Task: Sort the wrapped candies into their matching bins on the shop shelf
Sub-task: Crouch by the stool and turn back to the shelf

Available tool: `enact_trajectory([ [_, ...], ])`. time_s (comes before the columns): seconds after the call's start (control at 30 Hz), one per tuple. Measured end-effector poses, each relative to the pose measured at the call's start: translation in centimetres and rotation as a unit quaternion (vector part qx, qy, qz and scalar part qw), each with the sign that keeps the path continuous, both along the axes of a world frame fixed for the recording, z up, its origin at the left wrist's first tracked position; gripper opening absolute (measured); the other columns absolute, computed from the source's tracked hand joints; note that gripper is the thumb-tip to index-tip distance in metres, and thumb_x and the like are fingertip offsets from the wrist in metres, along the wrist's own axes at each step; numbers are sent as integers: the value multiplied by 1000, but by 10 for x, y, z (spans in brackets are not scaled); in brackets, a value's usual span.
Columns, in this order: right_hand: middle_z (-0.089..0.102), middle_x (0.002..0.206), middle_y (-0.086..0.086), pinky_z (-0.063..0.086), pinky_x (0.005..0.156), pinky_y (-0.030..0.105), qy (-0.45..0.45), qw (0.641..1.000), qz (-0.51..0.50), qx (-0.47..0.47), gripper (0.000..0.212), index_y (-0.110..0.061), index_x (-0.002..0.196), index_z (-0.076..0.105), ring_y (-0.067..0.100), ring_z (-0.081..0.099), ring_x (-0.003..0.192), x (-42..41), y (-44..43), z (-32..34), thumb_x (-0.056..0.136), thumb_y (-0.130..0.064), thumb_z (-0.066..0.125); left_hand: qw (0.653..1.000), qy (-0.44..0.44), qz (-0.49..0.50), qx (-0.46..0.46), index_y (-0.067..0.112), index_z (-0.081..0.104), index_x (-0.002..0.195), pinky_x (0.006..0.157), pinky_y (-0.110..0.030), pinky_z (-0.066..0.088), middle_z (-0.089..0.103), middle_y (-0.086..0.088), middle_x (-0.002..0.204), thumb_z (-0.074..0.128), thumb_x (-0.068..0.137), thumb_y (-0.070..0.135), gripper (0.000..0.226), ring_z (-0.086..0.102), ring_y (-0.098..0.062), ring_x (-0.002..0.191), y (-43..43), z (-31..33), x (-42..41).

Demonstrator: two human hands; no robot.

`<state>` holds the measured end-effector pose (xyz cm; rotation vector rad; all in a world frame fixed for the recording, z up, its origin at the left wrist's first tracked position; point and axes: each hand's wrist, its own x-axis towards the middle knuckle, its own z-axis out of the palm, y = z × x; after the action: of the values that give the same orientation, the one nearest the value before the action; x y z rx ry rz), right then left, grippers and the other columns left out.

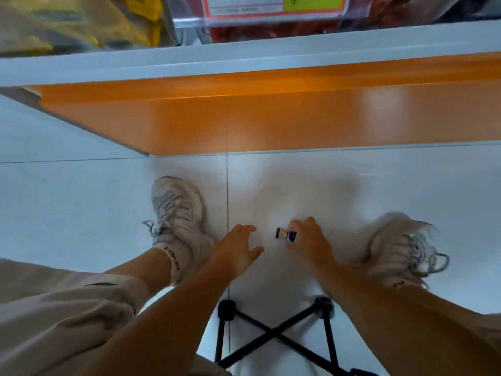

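A small wrapped candy [285, 234], dark blue with a red and white patch, lies low over the pale floor tiles between my feet. My right hand [311, 240] reaches down to it and its fingertips pinch the candy's right end. My left hand [238, 246] hovers just left of the candy, fingers spread and relaxed, holding nothing. Above, on the shop shelf, a clear bin [271, 25] holds red wrapped candies and a bin to its left [81, 23] holds yellow ones.
The shelf's white edge [244, 55] and orange base panel [271, 118] run across the view ahead. My two white sneakers [177, 213] [401, 245] flank the hands. Black crossed legs of a folding stool [273, 335] stand under me.
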<state>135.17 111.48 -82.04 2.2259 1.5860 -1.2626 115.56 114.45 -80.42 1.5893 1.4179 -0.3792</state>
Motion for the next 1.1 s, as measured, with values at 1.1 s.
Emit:
enact_trajectory([
  [1.1, 50, 64, -6, 36, 51, 27, 102, 739, -225, 627, 15, -27, 92, 47, 9, 50, 57, 107, 73, 410, 92, -26, 62, 814, -189, -142, 530, 39, 48, 130, 87, -29, 48, 50, 18, 124, 52, 92, 44, 38, 54, -8, 109, 96, 372, 111],
])
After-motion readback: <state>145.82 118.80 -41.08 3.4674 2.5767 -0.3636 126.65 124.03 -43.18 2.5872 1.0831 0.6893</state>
